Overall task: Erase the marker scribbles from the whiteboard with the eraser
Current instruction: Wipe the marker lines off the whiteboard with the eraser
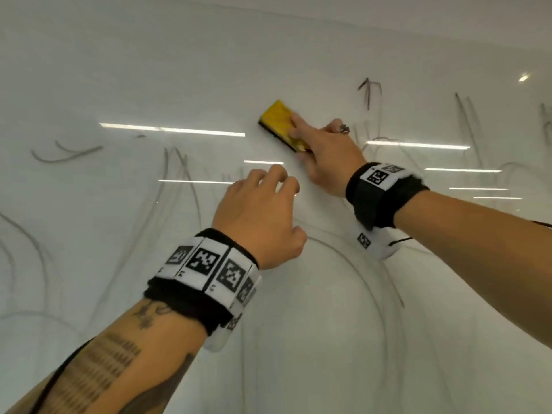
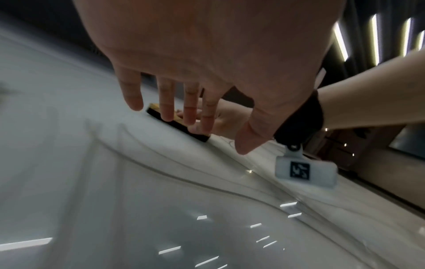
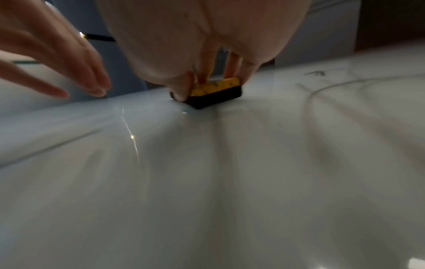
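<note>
A yellow-topped eraser (image 1: 277,121) with a black felt base lies flat on the whiteboard (image 1: 298,324). My right hand (image 1: 322,150) grips it, thumb on one side and fingers on top and along the other side; the right wrist view shows the eraser (image 3: 216,92) pinched the same way. My left hand (image 1: 263,204) hovers just below and left of it, fingers relaxed and spread, holding nothing; in the left wrist view its fingers (image 2: 165,102) hang in front of the eraser (image 2: 179,127). Dark scribbles (image 1: 369,94) lie up and right of the eraser, with fainter strokes (image 1: 179,174) to the left.
More grey marker lines (image 1: 469,124) run across the right side of the board, and a short curve (image 1: 65,155) sits at far left. Large faint arcs (image 1: 373,270) cross the lower board. Ceiling lights reflect as bright bars (image 1: 170,129).
</note>
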`<state>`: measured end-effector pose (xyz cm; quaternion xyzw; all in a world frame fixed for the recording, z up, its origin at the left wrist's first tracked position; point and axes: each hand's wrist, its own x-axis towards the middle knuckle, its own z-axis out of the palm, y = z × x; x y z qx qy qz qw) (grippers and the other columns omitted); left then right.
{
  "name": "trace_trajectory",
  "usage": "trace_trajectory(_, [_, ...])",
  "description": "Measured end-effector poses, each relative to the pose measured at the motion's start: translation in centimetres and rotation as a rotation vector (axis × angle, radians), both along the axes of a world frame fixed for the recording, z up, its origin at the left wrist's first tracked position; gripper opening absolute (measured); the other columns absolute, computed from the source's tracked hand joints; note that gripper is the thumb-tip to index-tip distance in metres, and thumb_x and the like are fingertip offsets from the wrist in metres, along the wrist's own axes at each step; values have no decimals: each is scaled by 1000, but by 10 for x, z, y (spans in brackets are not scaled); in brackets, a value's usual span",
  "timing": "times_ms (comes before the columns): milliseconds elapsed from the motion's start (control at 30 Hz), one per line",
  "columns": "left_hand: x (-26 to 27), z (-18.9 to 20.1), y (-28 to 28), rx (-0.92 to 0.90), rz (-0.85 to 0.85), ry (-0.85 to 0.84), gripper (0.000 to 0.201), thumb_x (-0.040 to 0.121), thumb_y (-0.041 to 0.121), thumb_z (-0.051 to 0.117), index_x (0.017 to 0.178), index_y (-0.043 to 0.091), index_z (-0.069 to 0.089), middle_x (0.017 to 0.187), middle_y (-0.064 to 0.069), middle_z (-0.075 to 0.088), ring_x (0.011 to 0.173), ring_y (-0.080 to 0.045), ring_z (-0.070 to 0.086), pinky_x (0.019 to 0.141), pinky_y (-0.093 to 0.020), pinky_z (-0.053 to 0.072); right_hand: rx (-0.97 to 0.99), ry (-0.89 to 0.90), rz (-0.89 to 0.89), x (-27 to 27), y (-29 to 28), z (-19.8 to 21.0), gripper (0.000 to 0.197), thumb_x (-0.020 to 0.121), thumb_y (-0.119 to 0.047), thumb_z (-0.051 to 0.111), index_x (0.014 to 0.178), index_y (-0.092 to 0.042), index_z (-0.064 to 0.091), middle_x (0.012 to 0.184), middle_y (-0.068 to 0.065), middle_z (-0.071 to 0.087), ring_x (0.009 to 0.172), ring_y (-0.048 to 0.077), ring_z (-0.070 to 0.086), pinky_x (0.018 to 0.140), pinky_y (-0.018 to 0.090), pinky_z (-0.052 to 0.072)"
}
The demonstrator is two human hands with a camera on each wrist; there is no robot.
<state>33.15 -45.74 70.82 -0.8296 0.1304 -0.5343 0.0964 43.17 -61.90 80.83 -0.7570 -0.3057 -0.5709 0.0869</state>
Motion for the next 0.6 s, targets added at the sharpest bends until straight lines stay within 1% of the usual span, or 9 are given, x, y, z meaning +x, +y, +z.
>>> trace_trajectory(67, [12,6,-21,18,17,13,66,84,50,53,144,28,39,150,7,31,137,-19,31,114,-40,29,-93,-37,14,1,-27,16,63,102,-30,50,159,-30,21,145,-12,55,125,35,40,104,41,39])
trace_trajectory(100, [17,9,-28,24,27,24,67,86,49,52,147,28,35,154,7,28,141,-19,28,118,-41,24,-60,-36,-23,4,-43,31,61,102,-30,50,158,-31,24,145,-6,56,126,38,42,105,41,40])
trace_trajectory(200, [31,10,-37,17,66,78,65,93,46,44,153,30,27,162,8,19,147,-17,21,123,-42,13,323,5,-183,15,-110,81,47,102,-28,48,148,-27,37,131,25,58,117,46,52,96,43,46])
trace_trajectory(233, [34,8,-37,13,79,77,64,94,45,43,153,31,26,162,9,18,147,-16,21,123,-42,12,442,38,-213,18,-126,90,43,102,-27,47,144,-25,39,125,29,57,111,46,54,91,44,48])
trace_trajectory(300, [39,5,-36,11,89,56,63,94,42,42,154,32,25,162,9,18,147,-16,20,123,-41,13,506,60,-219,24,-140,96,39,102,-27,47,140,-22,41,120,30,58,105,46,57,87,44,50])
trace_trajectory(400, [43,1,-37,-17,97,34,62,95,39,41,154,32,24,162,10,18,148,-16,17,123,-41,13,366,15,-120,29,-116,74,40,101,-32,46,140,-22,40,118,31,58,104,46,56,83,41,48])
trace_trajectory(467, [44,-2,-41,-37,104,35,63,94,40,37,155,32,24,163,10,17,149,-16,17,123,-41,13,171,14,-43,27,-97,41,51,99,-36,46,148,-31,33,124,32,57,110,48,54,90,42,47])
trace_trajectory(533, [45,-3,-42,-49,115,35,66,89,42,31,155,33,24,163,9,18,148,-17,18,122,-41,14,-66,-36,-10,22,-90,5,56,99,-34,51,152,-29,33,134,19,61,117,47,48,98,43,42])
trace_trajectory(600, [45,-4,-44,-63,119,41,66,90,41,33,155,33,23,163,9,17,149,-18,17,123,-42,13,-186,-131,10,23,-103,3,54,99,-29,57,151,-22,41,145,3,58,117,46,47,102,43,38])
